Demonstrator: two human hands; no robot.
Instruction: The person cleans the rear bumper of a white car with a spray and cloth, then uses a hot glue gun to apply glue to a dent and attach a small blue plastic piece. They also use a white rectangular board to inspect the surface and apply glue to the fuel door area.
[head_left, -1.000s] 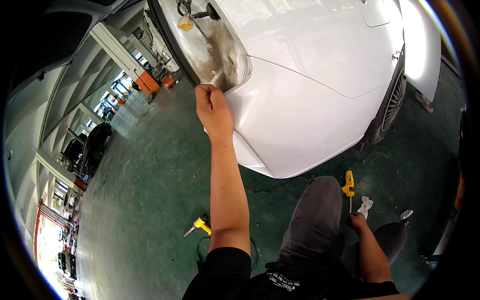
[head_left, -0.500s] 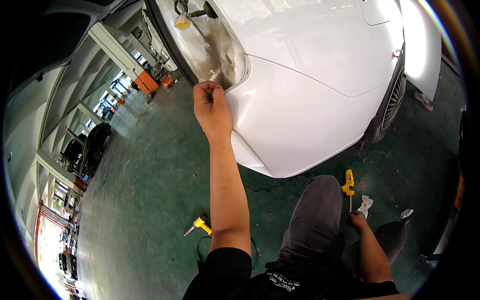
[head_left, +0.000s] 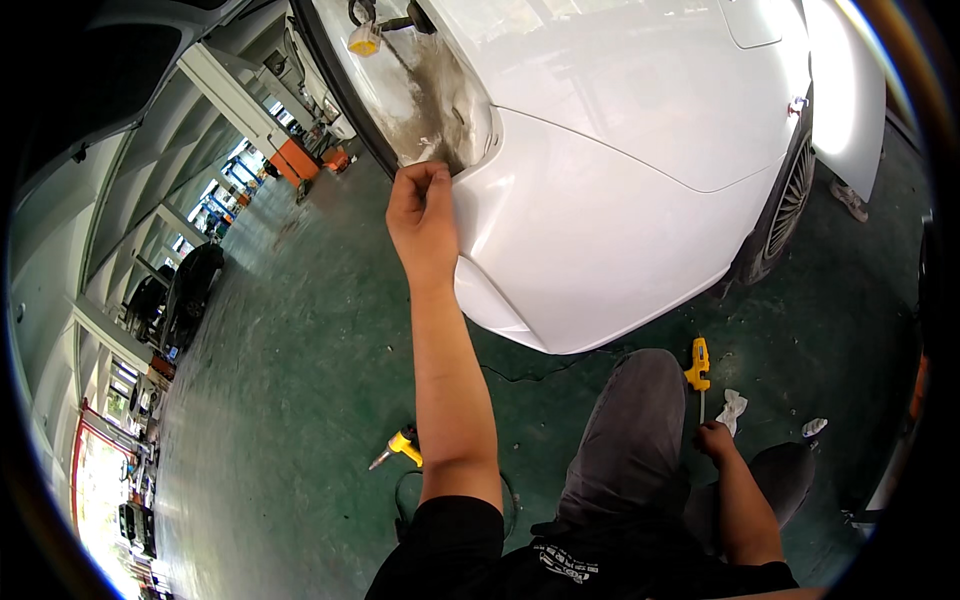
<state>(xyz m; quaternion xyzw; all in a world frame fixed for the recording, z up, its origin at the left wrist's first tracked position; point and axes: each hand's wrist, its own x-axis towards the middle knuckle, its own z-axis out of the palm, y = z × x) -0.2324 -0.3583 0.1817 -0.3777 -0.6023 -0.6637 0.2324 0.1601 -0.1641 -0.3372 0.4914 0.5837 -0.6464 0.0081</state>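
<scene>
My left hand (head_left: 424, 215) is stretched out to the bare, dirty recess (head_left: 440, 110) at the corner of a white car body (head_left: 610, 200). Its thumb and fingers are pinched together at the lower edge of that recess; whatever they hold, if anything, is hidden. Low on the right, beside my knee, my right hand (head_left: 714, 440) is closed around a pale rod (head_left: 701, 408). The rod runs up to a yellow glue gun (head_left: 698, 365), and they look joined.
A yellow heat gun (head_left: 400, 448) with a metal nozzle lies on the green floor (head_left: 300, 400), left of my forearm. Crumpled white paper (head_left: 733, 408) and a small white bottle (head_left: 814, 427) lie right. A yellow lamp (head_left: 364, 41) hangs in the recess. Someone's shoe (head_left: 848, 200) shows beyond the wheel.
My left hand and forearm have shifted very slightly left along the recess edge, fingers still pinched. My right hand and the glue gun look unmoved.
</scene>
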